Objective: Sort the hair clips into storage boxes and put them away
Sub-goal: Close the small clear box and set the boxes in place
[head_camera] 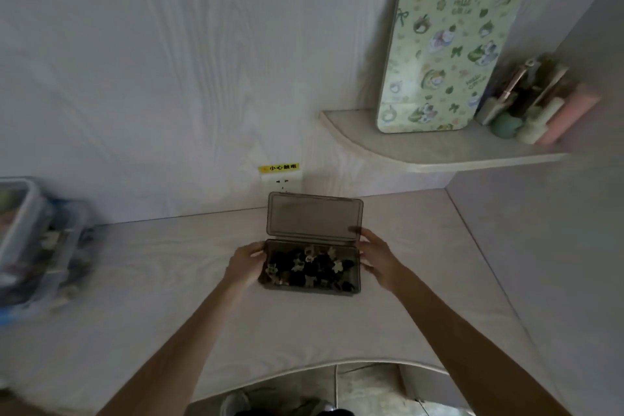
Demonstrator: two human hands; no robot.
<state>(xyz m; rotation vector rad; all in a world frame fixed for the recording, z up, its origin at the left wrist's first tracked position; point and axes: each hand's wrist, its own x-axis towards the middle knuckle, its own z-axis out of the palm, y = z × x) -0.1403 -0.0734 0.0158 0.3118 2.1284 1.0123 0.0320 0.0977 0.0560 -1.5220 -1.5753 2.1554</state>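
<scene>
Open smoky-plastic storage box of hair clips, held at both ends on the pale wood-grain surface.

The box is rectangular and translucent grey; its hinged lid stands raised at the far side. Dark and cream clips fill it in a loose heap. The left hand grips the left end, fingers curled round the wall. The right hand rests against the right end, fingers relaxed and slightly spread. A blurred clear plastic bin sits far left; a floral-patterned board leans on the corner shelf.
</scene>
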